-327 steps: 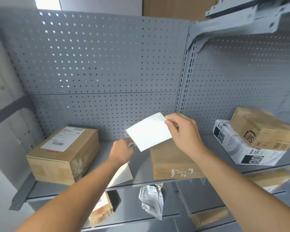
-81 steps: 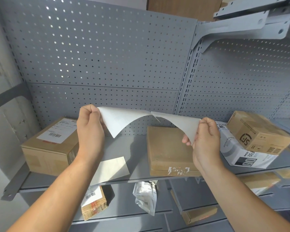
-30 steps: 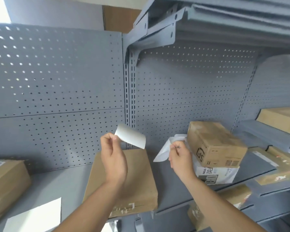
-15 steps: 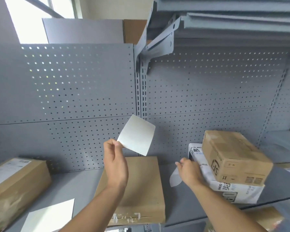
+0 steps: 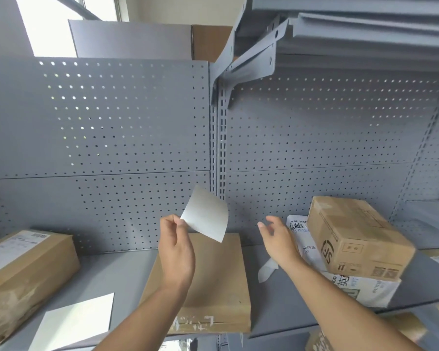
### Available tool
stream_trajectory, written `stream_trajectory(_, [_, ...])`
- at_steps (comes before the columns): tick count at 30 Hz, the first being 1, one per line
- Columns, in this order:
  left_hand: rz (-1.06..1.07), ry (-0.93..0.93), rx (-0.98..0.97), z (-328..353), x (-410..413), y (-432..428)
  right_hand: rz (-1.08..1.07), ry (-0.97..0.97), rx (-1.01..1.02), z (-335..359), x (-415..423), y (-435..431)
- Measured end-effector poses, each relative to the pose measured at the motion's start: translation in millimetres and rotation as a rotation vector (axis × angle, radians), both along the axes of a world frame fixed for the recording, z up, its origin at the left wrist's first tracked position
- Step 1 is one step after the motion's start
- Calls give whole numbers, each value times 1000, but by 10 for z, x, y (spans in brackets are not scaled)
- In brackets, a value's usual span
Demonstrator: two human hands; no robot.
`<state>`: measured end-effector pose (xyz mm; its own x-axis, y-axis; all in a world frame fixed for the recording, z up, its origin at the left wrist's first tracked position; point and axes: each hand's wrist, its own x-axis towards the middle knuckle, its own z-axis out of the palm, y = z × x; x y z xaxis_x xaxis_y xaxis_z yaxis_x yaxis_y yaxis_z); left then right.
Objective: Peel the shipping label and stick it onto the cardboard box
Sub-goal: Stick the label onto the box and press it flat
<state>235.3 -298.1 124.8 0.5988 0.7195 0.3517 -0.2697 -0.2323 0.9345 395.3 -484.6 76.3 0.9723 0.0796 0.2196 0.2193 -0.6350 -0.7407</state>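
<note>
Cardboard box [image 5: 208, 282]: laid flat on the grey shelf [image 5: 119, 272], in the middle, its bare brown top facing up; torn tape remnants are seen along its front edge.
Label [image 5: 206, 217]: held up in the air above the far end of the box, slightly curled, its plain pale side turned to the camera; not yet stuck down.
Left hand [image 5: 176, 252]: closed in a pinch, the label's lower-left corner gripped between thumb and fingertips.
Right hand [image 5: 279, 239]: open, fingers loosely spread, nothing held; raised over the shelf between the box and the white parcel [image 5: 350, 282].
Backing strip [image 5: 266, 269]: a crumpled white piece is seen lying on the shelf just under the right wrist.
White sheet [image 5: 74, 323]: laid flat at the shelf's front edge, left of the box.
Labelled box [image 5: 23, 274]: set at far left, a printed label already on its top.
Tilted box [image 5: 355, 236]: rested askew on top of the white parcel, at right.
</note>
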Motion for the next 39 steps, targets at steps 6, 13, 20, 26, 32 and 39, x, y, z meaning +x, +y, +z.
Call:
stream_trajectory(6, [-15, 66, 72, -98, -3, -13, 226, -176, 212, 611, -311, 374])
stream_trajectory(13, [-78, 130, 247, -165, -25, 34, 344, 26, 28, 1006, -710, 714])
stream_trajectory(20, [-106, 92, 598, -196, -95, 82, 375, 276, 226, 1046, -761, 811])
stream_trajectory(26, [-127, 45, 636, -267, -105, 149, 311, 178, 207, 932, -658, 845])
stream_trajectory(32, [-233, 33, 190, -93, -183, 165, 216, 56, 191, 808, -544, 751])
stream_trajectory(39, [-575, 188, -558, 20, -5, 486, 237, 63, 256, 809, -574, 642])
